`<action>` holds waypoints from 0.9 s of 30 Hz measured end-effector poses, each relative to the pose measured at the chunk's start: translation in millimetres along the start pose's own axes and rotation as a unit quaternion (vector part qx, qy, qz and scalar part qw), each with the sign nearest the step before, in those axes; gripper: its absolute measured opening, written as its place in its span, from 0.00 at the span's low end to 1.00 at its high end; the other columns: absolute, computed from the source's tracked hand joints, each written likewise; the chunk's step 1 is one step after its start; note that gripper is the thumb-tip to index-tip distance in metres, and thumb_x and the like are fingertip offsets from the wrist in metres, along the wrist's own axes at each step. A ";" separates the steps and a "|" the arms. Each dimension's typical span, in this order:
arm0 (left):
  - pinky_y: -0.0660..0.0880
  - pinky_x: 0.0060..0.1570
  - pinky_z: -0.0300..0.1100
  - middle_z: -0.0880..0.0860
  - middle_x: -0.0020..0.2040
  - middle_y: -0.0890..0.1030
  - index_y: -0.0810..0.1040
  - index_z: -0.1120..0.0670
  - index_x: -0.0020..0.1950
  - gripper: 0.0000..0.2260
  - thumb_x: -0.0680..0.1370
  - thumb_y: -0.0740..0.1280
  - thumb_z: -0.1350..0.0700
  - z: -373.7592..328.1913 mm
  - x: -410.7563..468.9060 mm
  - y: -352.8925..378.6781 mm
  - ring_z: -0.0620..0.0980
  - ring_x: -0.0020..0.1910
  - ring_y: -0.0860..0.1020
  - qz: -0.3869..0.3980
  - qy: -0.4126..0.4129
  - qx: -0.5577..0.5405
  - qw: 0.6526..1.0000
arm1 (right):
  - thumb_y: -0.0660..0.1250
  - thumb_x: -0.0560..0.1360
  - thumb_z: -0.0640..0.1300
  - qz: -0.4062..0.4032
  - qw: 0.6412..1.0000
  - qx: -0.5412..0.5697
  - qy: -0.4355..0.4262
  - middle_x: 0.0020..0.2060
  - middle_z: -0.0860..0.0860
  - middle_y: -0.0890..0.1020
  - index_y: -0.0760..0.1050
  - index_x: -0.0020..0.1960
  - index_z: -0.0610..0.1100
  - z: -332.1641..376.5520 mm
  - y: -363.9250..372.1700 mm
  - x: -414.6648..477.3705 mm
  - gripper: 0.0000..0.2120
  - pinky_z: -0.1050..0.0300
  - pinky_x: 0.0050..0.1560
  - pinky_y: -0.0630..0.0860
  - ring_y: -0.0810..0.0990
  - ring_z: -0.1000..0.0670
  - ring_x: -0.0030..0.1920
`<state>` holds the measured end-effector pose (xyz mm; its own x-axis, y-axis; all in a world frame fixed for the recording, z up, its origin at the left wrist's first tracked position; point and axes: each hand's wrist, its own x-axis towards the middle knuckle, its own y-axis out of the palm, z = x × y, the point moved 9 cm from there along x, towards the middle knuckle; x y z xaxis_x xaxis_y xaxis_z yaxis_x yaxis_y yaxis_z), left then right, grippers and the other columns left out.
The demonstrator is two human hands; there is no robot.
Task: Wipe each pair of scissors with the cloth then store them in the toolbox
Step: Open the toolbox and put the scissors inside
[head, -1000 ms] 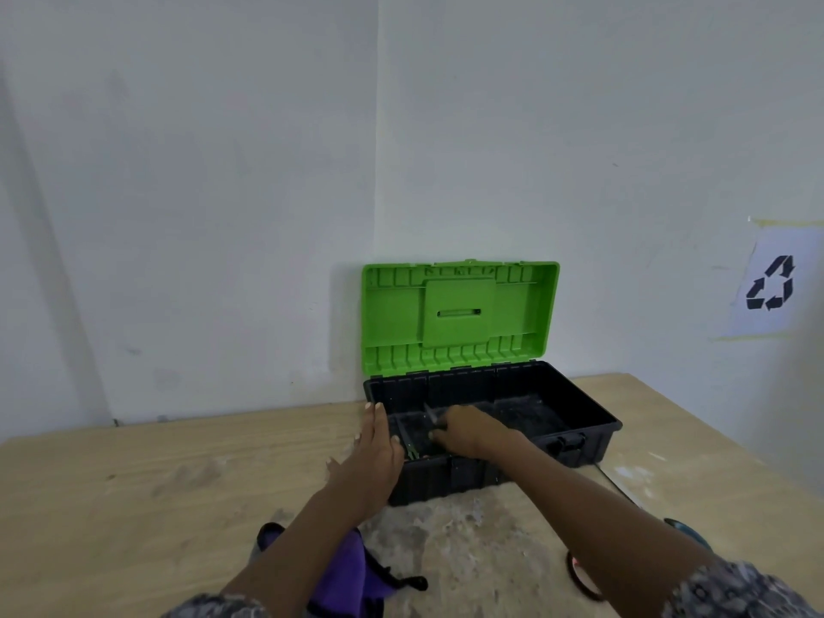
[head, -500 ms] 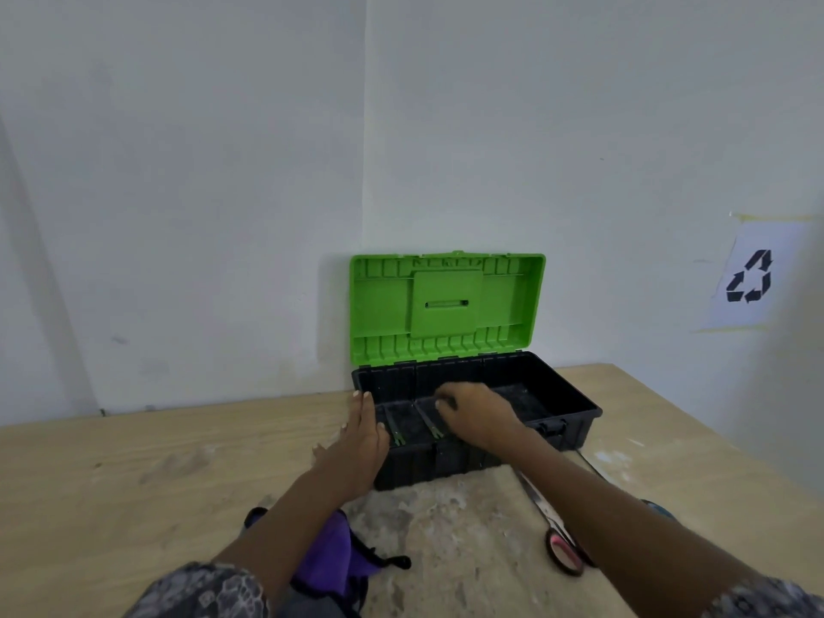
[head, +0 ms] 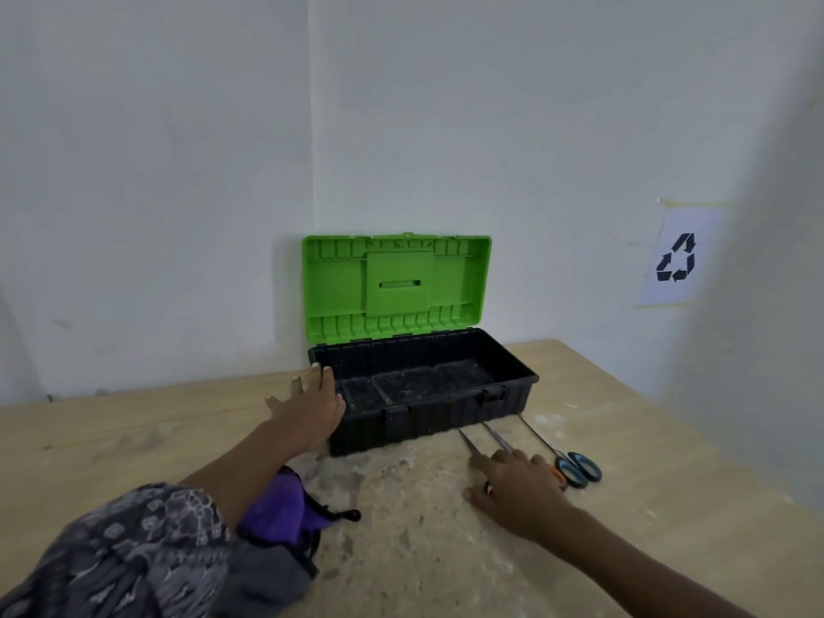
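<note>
Starting at your hands: your left hand point(head: 312, 405) lies open, fingers straight, pressed flat against the left end of the toolbox point(head: 446, 421), apparently steadying it. Your right hand point(head: 519, 488) rests palm down on the tabletop point(head: 133, 443) with its fingers stretched forward over the handles of the scissors; no closed grip shows, so I record it as open. Two blades point(head: 494, 435) run out from under its fingers, and I cannot tell whether they belong to one spread pair or to two. An orange handle point(head: 558, 477) shows at the knuckles. Just beside the hand on its right lie the dark-handled scissors point(head: 579, 469), not touched. All lie with their long axis running away from you, handles toward you and tips close to the front wall of the toolbox. In my judgement the right hand is the one placed to lift. The purple cloth point(head: 276, 515) lies under your left forearm, well apart from the scissors, so one must be carried across to the other before wiping. Bare tabletop between your hands gives room for this. The green lid point(head: 397, 287) stands open against the wall, leaving the compartments free from above; I cannot make out their contents. The right edge of the tabletop lies beyond the dark handles, so keep any sweep inward.
</note>
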<state>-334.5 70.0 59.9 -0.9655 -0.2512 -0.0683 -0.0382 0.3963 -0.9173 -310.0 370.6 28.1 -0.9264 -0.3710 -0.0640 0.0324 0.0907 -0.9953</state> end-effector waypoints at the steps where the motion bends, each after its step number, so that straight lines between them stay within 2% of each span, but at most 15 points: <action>1: 0.58 0.73 0.70 0.56 0.84 0.41 0.45 0.56 0.83 0.26 0.87 0.46 0.48 -8.3 -1.1 -3.9 0.63 0.82 0.48 -0.013 0.015 0.019 1.000 | 0.55 0.83 0.58 -0.014 1.000 0.007 -0.003 0.70 0.46 0.73 0.65 0.75 0.50 3.1 1.9 -4.3 0.23 0.45 0.69 0.66 0.69 0.44 0.70; 4: 0.57 0.75 0.68 0.56 0.84 0.43 0.44 0.53 0.84 0.29 0.86 0.45 0.42 -29.3 -1.5 -0.7 0.62 0.82 0.47 -0.028 0.070 0.051 0.996 | 0.54 0.84 0.48 -0.069 0.998 0.003 -0.012 0.69 0.47 0.74 0.68 0.74 0.49 13.7 -2.6 -12.8 0.19 0.48 0.70 0.65 0.70 0.46 0.69; 6: 0.53 0.75 0.70 0.56 0.84 0.44 0.46 0.52 0.84 0.32 0.84 0.41 0.37 -32.9 -2.1 10.1 0.63 0.82 0.44 -0.008 0.072 0.072 0.995 | 0.55 0.83 0.47 -0.091 0.996 0.016 -0.006 0.69 0.49 0.73 0.68 0.74 0.51 14.5 -4.6 -16.7 0.20 0.49 0.69 0.64 0.69 0.47 0.69; 9: 0.53 0.73 0.74 0.58 0.84 0.45 0.48 0.52 0.84 0.51 0.68 0.19 0.29 -32.7 1.8 20.0 0.67 0.81 0.42 -0.020 0.080 0.108 0.991 | 0.61 0.80 0.48 -0.112 0.992 0.059 -0.020 0.65 0.52 0.75 0.71 0.71 0.54 14.1 -8.8 -23.0 0.19 0.48 0.63 0.66 0.71 0.48 0.67; 10: 0.54 0.72 0.74 0.58 0.84 0.44 0.47 0.52 0.84 0.50 0.69 0.19 0.29 -32.0 2.4 20.7 0.68 0.81 0.42 -0.018 0.074 0.108 0.991 | 0.66 0.77 0.48 -0.138 0.987 0.073 -0.034 0.59 0.53 0.78 0.75 0.66 0.55 13.0 -14.7 -25.9 0.18 0.49 0.56 0.69 0.76 0.48 0.62; 12: 0.54 0.73 0.72 0.57 0.84 0.43 0.43 0.52 0.84 0.36 0.81 0.33 0.34 -29.6 1.3 20.2 0.65 0.82 0.41 -0.014 0.047 0.082 0.995 | 0.73 0.69 0.49 -0.243 0.964 0.086 -0.069 0.48 0.56 0.79 0.80 0.56 0.55 10.5 -32.0 -35.7 0.16 0.56 0.45 0.71 0.79 0.52 0.49; 13: 0.55 0.73 0.72 0.57 0.84 0.43 0.42 0.52 0.84 0.34 0.81 0.34 0.35 -29.4 1.4 19.9 0.65 0.82 0.41 -0.022 0.050 0.081 0.995 | 0.72 0.69 0.49 -0.290 0.948 0.090 -0.100 0.46 0.57 0.79 0.80 0.54 0.54 14.1 -41.8 -40.5 0.14 0.57 0.43 0.71 0.79 0.53 0.47; 15: 0.59 0.71 0.73 0.58 0.84 0.43 0.44 0.53 0.84 0.40 0.77 0.25 0.35 -28.8 5.3 25.1 0.68 0.81 0.42 -0.034 0.062 0.115 0.991 | 0.65 0.72 0.50 -0.352 0.921 0.091 -0.139 0.47 0.56 0.79 0.80 0.55 0.52 21.6 -67.1 -41.0 0.12 0.56 0.45 0.73 0.76 0.54 0.49; 16: 0.61 0.70 0.73 0.58 0.84 0.43 0.45 0.53 0.84 0.38 0.78 0.26 0.37 -26.6 8.6 28.3 0.69 0.81 0.42 -0.037 0.063 0.126 0.989 | 0.62 0.73 0.50 -0.375 0.911 0.097 -0.144 0.47 0.56 0.79 0.80 0.55 0.51 23.9 -82.8 -35.5 0.13 0.56 0.46 0.72 0.76 0.54 0.49; 17: 0.62 0.70 0.72 0.58 0.84 0.43 0.45 0.53 0.84 0.33 0.82 0.32 0.40 -24.9 10.3 28.5 0.69 0.81 0.42 -0.043 0.055 0.127 0.989 | 0.62 0.74 0.50 -0.387 0.905 0.106 -0.143 0.47 0.56 0.79 0.80 0.54 0.51 25.4 -95.5 -24.0 0.13 0.55 0.45 0.71 0.75 0.53 0.49; 19: 0.63 0.70 0.71 0.57 0.84 0.43 0.43 0.54 0.84 0.28 0.86 0.40 0.45 -25.7 10.5 27.7 0.68 0.81 0.43 -0.051 0.057 0.119 0.990 | 0.63 0.73 0.49 -0.364 0.914 0.130 -0.124 0.46 0.55 0.80 0.80 0.54 0.50 28.7 -114.4 10.7 0.12 0.53 0.46 0.66 0.76 0.50 0.50; 21: 0.65 0.69 0.69 0.58 0.84 0.44 0.43 0.54 0.84 0.27 0.87 0.43 0.46 -27.7 9.5 27.9 0.68 0.81 0.43 -0.062 0.060 0.134 0.987 | 0.65 0.75 0.48 -0.275 0.946 0.143 -0.091 0.47 0.52 0.81 0.80 0.58 0.50 33.9 -116.4 58.9 0.13 0.52 0.49 0.63 0.76 0.46 0.53; 24: 0.64 0.69 0.70 0.56 0.84 0.44 0.45 0.52 0.84 0.26 0.87 0.44 0.47 -29.4 12.0 31.3 0.68 0.81 0.43 -0.066 0.072 0.167 0.981 | 0.66 0.75 0.49 -0.114 0.985 0.119 -0.057 0.55 0.48 0.82 0.77 0.63 0.51 47.7 -103.8 123.2 0.16 0.49 0.60 0.67 0.77 0.43 0.60; 27: 0.63 0.70 0.70 0.54 0.84 0.43 0.44 0.51 0.84 0.26 0.87 0.43 0.45 -29.6 15.1 33.8 0.66 0.81 0.42 -0.058 0.072 0.164 0.982 | 0.69 0.76 0.49 -0.033 0.994 0.093 -0.047 0.59 0.46 0.81 0.77 0.62 0.49 55.7 -86.5 163.6 0.15 0.45 0.66 0.66 0.77 0.42 0.62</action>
<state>-358.0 105.8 39.4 -0.9870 -0.1405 0.0782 -0.0873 0.0598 -0.9944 -443.5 250.6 99.7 -0.8901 -0.4557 0.0040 0.0495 -0.1054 -0.9932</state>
